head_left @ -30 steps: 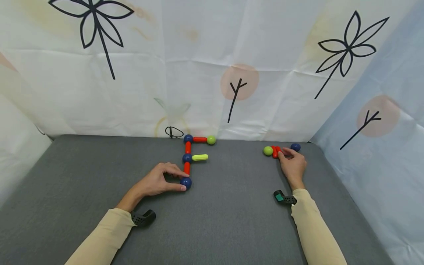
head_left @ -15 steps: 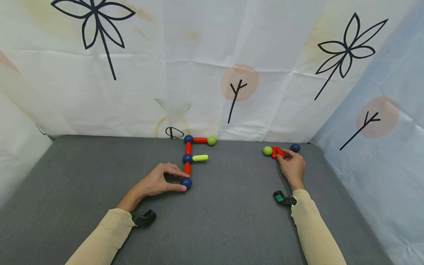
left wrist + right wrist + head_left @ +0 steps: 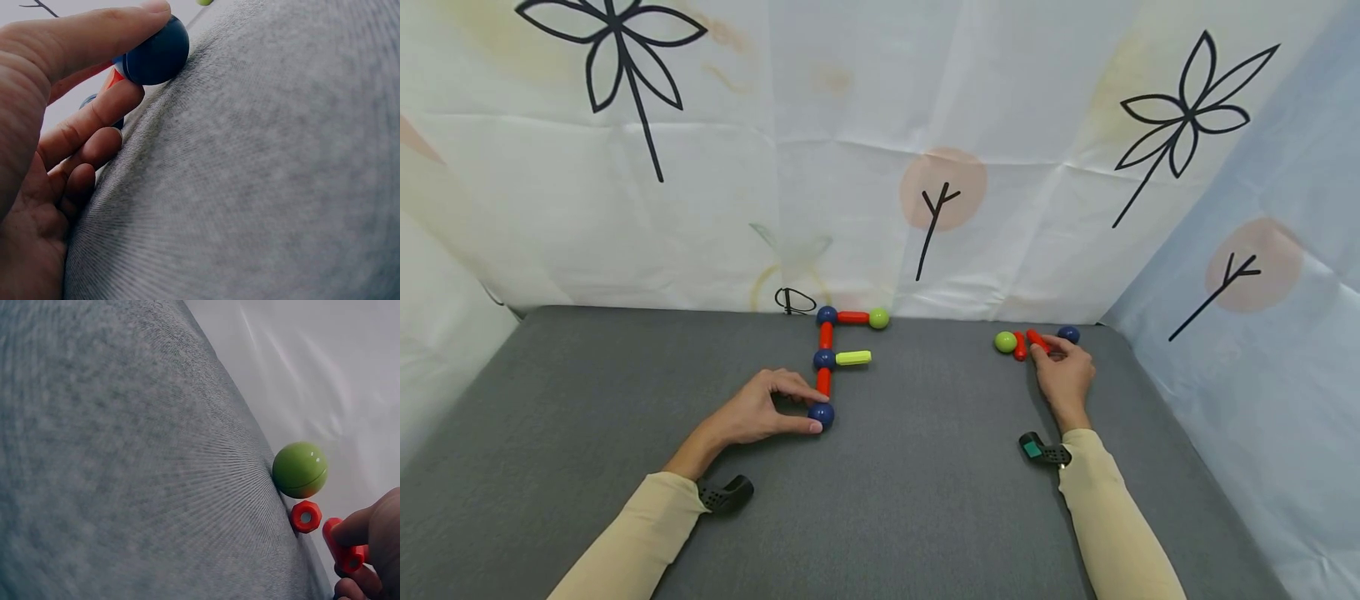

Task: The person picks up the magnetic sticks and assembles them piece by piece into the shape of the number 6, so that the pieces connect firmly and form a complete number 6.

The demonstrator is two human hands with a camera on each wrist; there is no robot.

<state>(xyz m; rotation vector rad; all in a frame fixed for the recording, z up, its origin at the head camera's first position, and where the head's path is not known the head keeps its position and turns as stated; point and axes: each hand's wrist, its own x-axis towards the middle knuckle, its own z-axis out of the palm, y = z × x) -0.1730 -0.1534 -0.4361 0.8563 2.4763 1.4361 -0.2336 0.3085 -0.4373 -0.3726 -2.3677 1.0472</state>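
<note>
Near the far-right tabletop corner, the right hand, pinching a red stick, could bump a blue ball rolling; the left hand grips another ball.

The balls and red rods look like smooth, glossy plastic, the grey table cover matt, ribbed cloth

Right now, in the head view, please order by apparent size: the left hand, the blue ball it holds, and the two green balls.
1. Left hand
2. Held blue ball
3. Left green ball and right green ball: they look alike, so I do not rank them.
</note>
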